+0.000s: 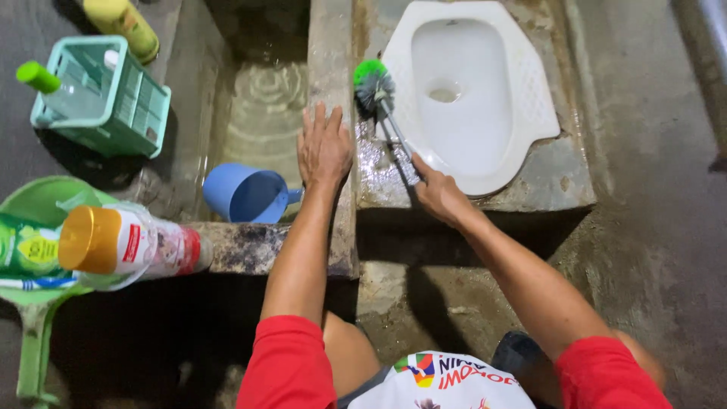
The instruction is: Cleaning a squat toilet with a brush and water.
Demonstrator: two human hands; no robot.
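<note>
Red sleeves [288,363] reach forward; the right hand [438,193] grips a toilet brush [386,113], its green-and-grey bristled head on the wet concrete ledge [379,170] beside the white squat toilet [469,91], near the flat, spread left hand [324,148]

The right hand [438,193] closes over the grip end of the toilet brush [373,85], so that part of the handle is hidden, and whether the bristles touch the wet concrete ledge [379,163] or hover just above it cannot be told. The yellow bottle [123,24] and the squat toilet pan [473,91] are cut by the top edge, the green dustpan [34,318] by the left and bottom edges, and both red sleeves [288,363] by the bottom edge. The blue scoop [246,195] shows only its mouth and part of its handle behind the left forearm, and the contents of the teal basket [106,95] are too blurred to make out.
</note>
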